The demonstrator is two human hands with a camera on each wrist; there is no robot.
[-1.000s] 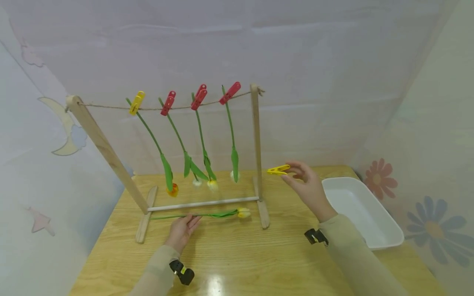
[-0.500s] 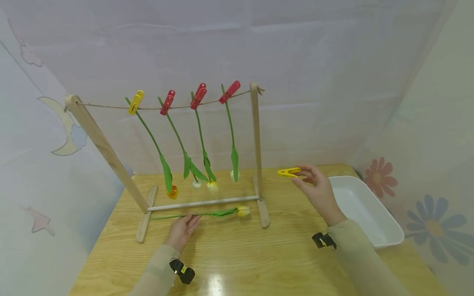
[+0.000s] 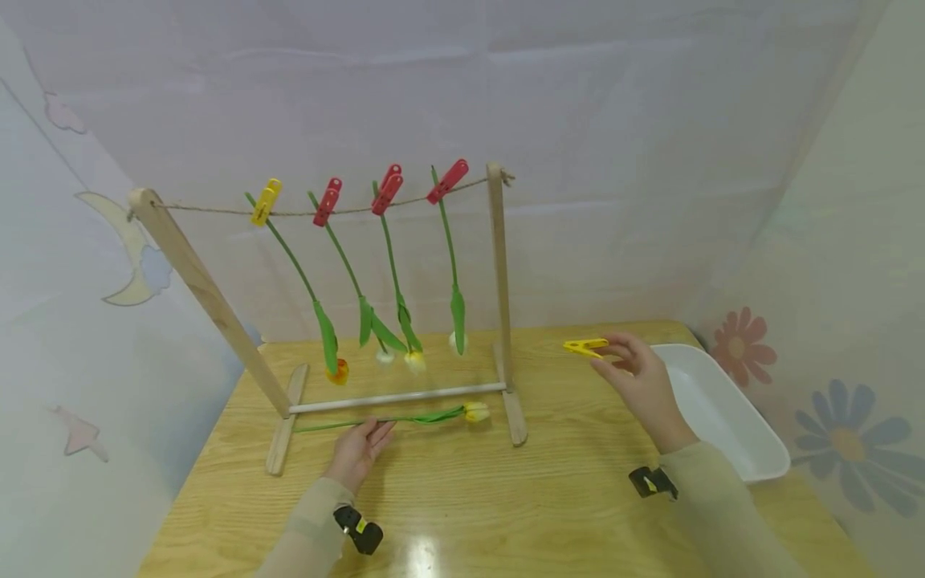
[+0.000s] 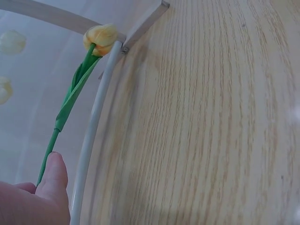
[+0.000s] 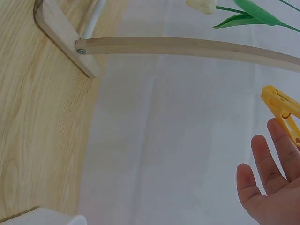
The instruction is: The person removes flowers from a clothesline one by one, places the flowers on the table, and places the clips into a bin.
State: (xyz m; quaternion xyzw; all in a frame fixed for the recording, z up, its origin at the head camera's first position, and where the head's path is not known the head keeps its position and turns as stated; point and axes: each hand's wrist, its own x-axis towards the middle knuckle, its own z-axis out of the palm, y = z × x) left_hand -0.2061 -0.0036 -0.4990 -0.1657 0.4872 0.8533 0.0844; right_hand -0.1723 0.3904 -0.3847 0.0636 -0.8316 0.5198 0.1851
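My left hand (image 3: 354, 451) pinches the green stem of a pale yellow tulip (image 3: 475, 413), which lies level in front of the rack's white bar. In the left wrist view the thumb presses on the stem (image 4: 48, 152), below the leaves. Right of the rack, my right hand (image 3: 639, 381) holds a yellow clothespin (image 3: 585, 347) by its handle end, the tip pointing left. Several tulips hang head down from a twine line (image 3: 354, 211): one under a yellow clothespin (image 3: 266, 201), the others under red clothespins (image 3: 328, 201).
The wooden rack has a left post (image 3: 209, 297), a right post (image 3: 500, 281) and a white bottom bar (image 3: 397, 397). A white tray (image 3: 723, 409) stands at the table's right side. Behind the wooden table (image 3: 462, 498) hangs a pale backdrop (image 3: 614, 160).
My right hand has moved right and slightly down with the yellow clothespin, away from the rack and nearer the tray. The left hand and its tulip have stayed in place.
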